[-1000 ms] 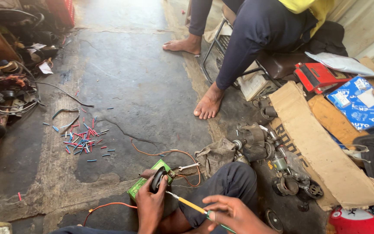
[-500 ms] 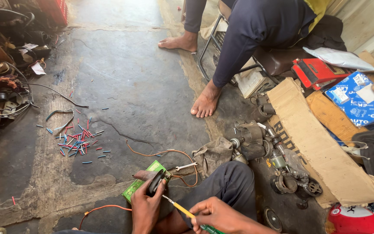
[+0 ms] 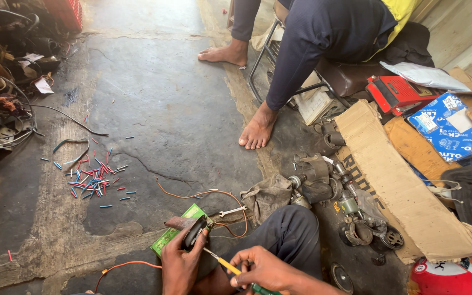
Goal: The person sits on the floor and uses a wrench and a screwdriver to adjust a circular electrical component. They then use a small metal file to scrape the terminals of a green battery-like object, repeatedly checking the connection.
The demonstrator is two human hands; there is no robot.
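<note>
A small black part [image 3: 194,231] is held in the left hand [image 3: 178,265], whose fingers are closed around it, low in the near middle of the scene, just above a green flat box [image 3: 171,236] lying on the concrete floor [image 3: 154,109]. A screwdriver with a yellow shaft [image 3: 226,264] is gripped by the right hand [image 3: 260,269], fingers wrapped tight on the handle, and its thin tip is brought against the black part. An orange wire [image 3: 208,194] runs from the part in a loop over the floor, and a small spanner [image 3: 230,211] lies just beside it. Cut pieces of coloured wire [image 3: 91,180] are scattered farther to the left. Another person's bare foot [image 3: 257,131] rests on the floor well beyond.

A slip of the tip can be judged as the main risk: the part is small and held in the air, so a hard push could drive the blade into the left fingers. The loose wire could also be pulled or torn if the part is turned.
</note>
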